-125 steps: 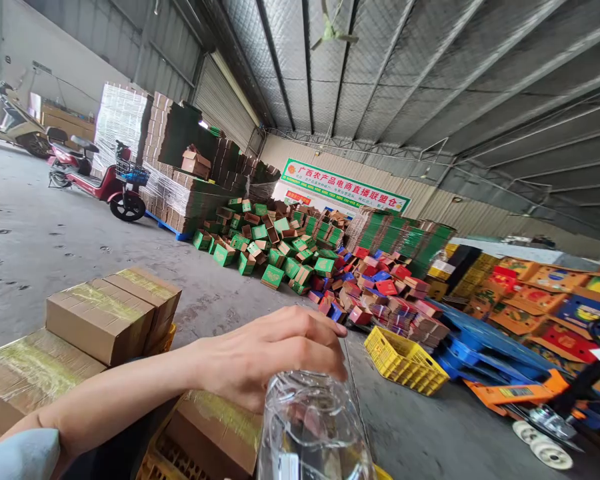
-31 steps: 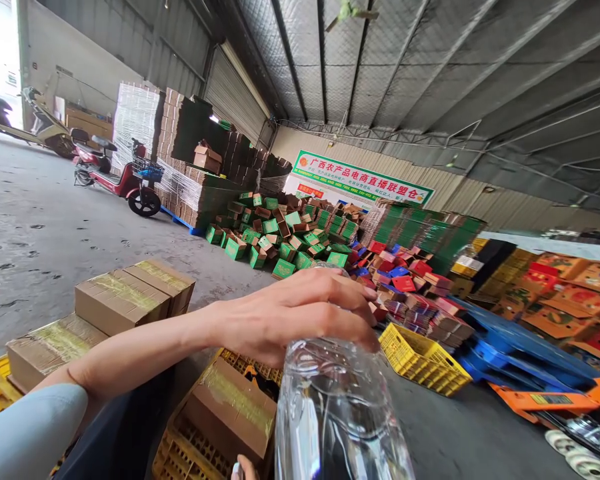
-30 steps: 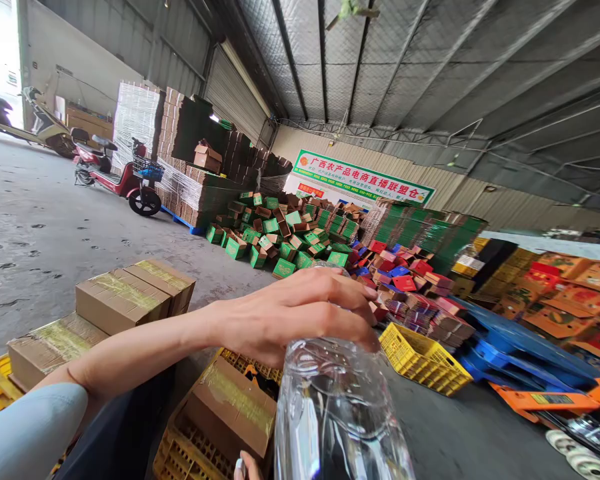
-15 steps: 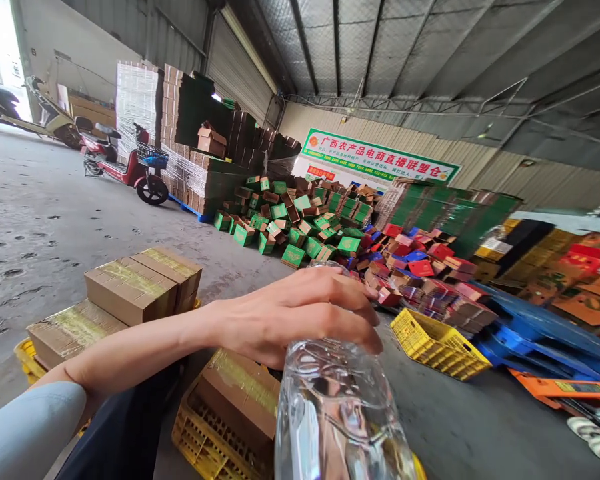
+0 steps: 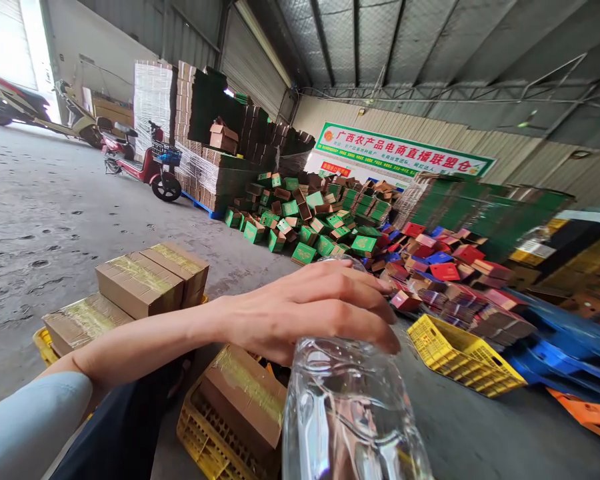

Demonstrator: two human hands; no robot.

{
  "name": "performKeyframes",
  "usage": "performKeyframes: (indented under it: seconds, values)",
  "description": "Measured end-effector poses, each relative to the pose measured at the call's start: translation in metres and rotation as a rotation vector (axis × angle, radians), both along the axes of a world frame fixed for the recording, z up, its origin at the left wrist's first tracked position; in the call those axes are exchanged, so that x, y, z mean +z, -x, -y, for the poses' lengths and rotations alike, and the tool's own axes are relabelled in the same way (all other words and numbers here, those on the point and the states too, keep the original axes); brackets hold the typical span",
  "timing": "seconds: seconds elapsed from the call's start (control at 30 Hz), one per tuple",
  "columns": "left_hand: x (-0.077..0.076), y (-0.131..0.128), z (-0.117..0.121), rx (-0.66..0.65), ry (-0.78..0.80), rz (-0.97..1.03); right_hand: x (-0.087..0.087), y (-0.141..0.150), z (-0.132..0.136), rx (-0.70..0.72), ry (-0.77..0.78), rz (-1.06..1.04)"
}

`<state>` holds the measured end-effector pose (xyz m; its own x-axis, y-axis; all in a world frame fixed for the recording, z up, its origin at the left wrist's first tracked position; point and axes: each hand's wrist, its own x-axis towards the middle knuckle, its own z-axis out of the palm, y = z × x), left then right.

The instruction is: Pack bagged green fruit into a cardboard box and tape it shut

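Note:
My left hand (image 5: 320,303) reaches in from the lower left with its fingers wrapped over a clear plastic bottle (image 5: 350,413). The bottle is large and close to the camera, its near end running out of the bottom of the view. A little of its far end shows past my knuckles. My thumb is hidden. Below my forearm, a taped cardboard box (image 5: 243,393) sits in a yellow crate (image 5: 200,427). My right hand is out of view.
More taped boxes (image 5: 140,283) are stacked at left. A yellow crate (image 5: 465,353) stands at right beside blue pallets (image 5: 570,340). Farther back lie heaps of green cartons (image 5: 305,230) and red cartons (image 5: 445,270). A red scooter (image 5: 140,163) is parked behind.
The surroundings have shifted to the right in the view, as my head turns left. My left hand and the bottle have moved slightly right, with the grip the same.

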<state>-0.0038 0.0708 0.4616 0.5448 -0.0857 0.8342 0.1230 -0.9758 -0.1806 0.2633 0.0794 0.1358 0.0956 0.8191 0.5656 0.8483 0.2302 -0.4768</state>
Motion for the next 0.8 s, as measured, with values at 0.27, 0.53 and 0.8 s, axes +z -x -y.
performKeyframes:
  seconds: [0.27, 0.53, 0.8]
  values:
    - [0.006, 0.0, -0.002, 0.052, -0.031, -0.013, 0.003, 0.004, -0.009, 0.007, 0.006, -0.009]
    - [0.013, 0.0, -0.003, 0.043, -0.017, 0.006, 0.001, 0.007, -0.009, 0.02, -0.003, -0.02]
    - [0.011, -0.001, -0.007, 0.046, -0.044, -0.021, -0.004, 0.007, -0.01, 0.028, 0.0, -0.03]
